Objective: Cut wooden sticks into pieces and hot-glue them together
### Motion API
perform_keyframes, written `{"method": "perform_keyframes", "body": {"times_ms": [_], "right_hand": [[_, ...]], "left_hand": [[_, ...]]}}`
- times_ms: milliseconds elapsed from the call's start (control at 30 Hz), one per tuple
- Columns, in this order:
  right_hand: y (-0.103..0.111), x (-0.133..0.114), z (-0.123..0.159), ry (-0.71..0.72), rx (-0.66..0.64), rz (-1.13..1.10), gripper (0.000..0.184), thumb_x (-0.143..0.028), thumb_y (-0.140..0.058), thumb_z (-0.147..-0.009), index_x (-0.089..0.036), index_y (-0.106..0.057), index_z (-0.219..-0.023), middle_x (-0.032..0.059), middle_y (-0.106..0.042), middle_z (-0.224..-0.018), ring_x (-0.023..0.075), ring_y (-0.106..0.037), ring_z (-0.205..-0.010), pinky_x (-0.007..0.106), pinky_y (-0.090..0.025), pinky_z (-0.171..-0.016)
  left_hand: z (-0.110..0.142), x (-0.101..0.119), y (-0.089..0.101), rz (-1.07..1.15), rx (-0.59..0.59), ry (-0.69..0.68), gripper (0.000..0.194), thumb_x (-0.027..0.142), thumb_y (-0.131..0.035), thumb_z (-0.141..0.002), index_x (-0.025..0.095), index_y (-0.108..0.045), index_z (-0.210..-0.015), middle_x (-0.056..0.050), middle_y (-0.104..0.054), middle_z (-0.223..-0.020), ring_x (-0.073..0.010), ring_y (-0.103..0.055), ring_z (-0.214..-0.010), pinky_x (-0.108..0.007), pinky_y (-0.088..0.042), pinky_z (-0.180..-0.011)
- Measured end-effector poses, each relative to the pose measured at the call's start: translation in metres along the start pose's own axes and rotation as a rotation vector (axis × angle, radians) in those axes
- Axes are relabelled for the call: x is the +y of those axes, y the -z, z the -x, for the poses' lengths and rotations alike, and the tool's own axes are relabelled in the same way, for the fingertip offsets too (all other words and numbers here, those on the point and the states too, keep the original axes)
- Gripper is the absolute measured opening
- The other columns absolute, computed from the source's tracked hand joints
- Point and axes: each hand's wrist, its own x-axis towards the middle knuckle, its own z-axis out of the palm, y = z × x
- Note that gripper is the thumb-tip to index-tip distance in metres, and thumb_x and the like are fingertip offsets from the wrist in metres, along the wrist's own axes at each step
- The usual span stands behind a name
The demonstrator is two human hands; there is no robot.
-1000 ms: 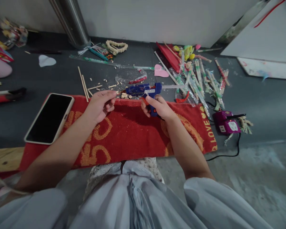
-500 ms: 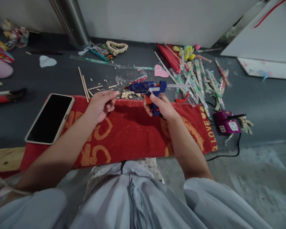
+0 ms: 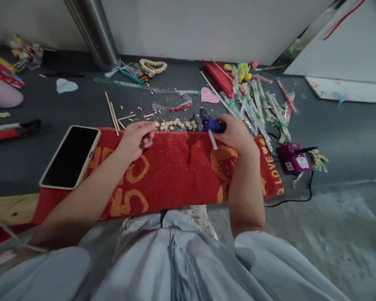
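Glue gun (image 3: 208, 121) in the grip of a person's right hand (image 3: 235, 131) above the far edge of a red towel (image 3: 175, 175) on a dark counter (image 3: 75, 108).
The right hand is wrapped around the blue tool, a pale glue stick (image 3: 212, 140) jutting from it toward the person, while the left hand (image 3: 137, 140) pinches a small pale piece (image 3: 157, 124). Between the hands, a cluster of pale bits (image 3: 176, 123) lies just beyond the towel; a phone (image 3: 70, 156) rests at the towel's left end.
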Motion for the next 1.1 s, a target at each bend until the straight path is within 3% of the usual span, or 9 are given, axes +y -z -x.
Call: {"method": "perform_keyframes", "body": {"times_ms": [167,300,400,467,633,833,1100], "right_hand": [[0.004,0.012,0.006,-0.133,-0.050,0.193,0.035,-0.028,-0.067,-0.072,-0.017,-0.064,-0.104,0.0149,-0.067,-0.101,0.0307,-0.062,-0.092,0.042,-0.047,-0.081],[0.013,-0.006,0.006,-0.185,-0.034,0.295,0.046,-0.027,-0.070,-0.071,-0.015,-0.061,-0.114,0.0175,-0.065,-0.107,0.0322,-0.061,-0.093,0.042,-0.047,-0.080],[0.015,-0.030,-0.005,-0.084,0.000,0.306,0.029,-0.025,-0.062,-0.079,-0.015,-0.063,-0.106,0.0168,-0.066,-0.103,0.0311,-0.061,-0.094,0.041,-0.046,-0.081],[0.011,-0.048,-0.018,0.031,-0.055,0.272,0.017,-0.025,-0.055,-0.083,-0.016,-0.065,-0.094,0.0139,-0.068,-0.092,0.0284,-0.061,-0.089,0.039,-0.045,-0.079],[-0.015,-0.085,-0.056,0.227,-0.151,0.319,0.021,-0.022,-0.047,-0.087,-0.015,-0.067,-0.089,0.0136,-0.070,-0.093,0.0243,-0.060,-0.085,0.037,-0.043,-0.078],[-0.048,-0.117,-0.097,0.363,-0.204,0.299,0.027,-0.018,-0.045,-0.088,-0.018,-0.067,-0.104,0.0106,-0.070,-0.105,0.0226,-0.061,-0.095,0.033,-0.043,-0.080],[-0.074,-0.132,-0.126,0.440,-0.304,0.385,0.029,-0.017,-0.045,-0.088,-0.017,-0.070,-0.103,0.0118,-0.069,-0.109,0.0237,-0.063,-0.100,0.033,-0.043,-0.083]], "left_hand": [[0.001,0.000,0.000,-0.014,-0.006,0.006,0.005,0.014,-0.066,-0.072,0.013,-0.062,-0.069,0.005,-0.051,-0.050,-0.0013,-0.033,-0.036,-0.016,-0.022,-0.035],[0.003,-0.002,-0.003,-0.099,-0.019,0.021,0.007,0.015,-0.069,-0.071,0.012,-0.064,-0.074,0.004,-0.054,-0.050,-0.0018,-0.035,-0.035,-0.016,-0.024,-0.035],[0.004,-0.005,-0.004,-0.156,-0.039,0.021,0.008,0.016,-0.070,-0.072,0.012,-0.063,-0.075,0.004,-0.054,-0.051,-0.0017,-0.035,-0.035,-0.016,-0.025,-0.035],[0.005,-0.008,-0.005,-0.195,-0.048,0.014,0.008,0.017,-0.069,-0.075,0.013,-0.063,-0.075,0.004,-0.054,-0.050,-0.0017,-0.034,-0.034,-0.017,-0.026,-0.035],[0.007,-0.012,-0.005,-0.394,-0.120,-0.028,0.006,0.018,-0.065,-0.081,0.013,-0.065,-0.078,0.004,-0.056,-0.051,-0.0030,-0.039,-0.033,-0.018,-0.027,-0.034],[0.007,-0.011,-0.006,-0.498,-0.156,-0.028,0.005,0.015,-0.063,-0.084,0.011,-0.064,-0.081,0.005,-0.056,-0.053,-0.0031,-0.040,-0.033,-0.018,-0.028,-0.035],[0.007,-0.010,-0.008,-0.490,-0.161,0.028,0.008,0.013,-0.061,-0.088,0.011,-0.063,-0.080,0.005,-0.057,-0.054,-0.0019,-0.038,-0.033,-0.019,-0.027,-0.036]]}}
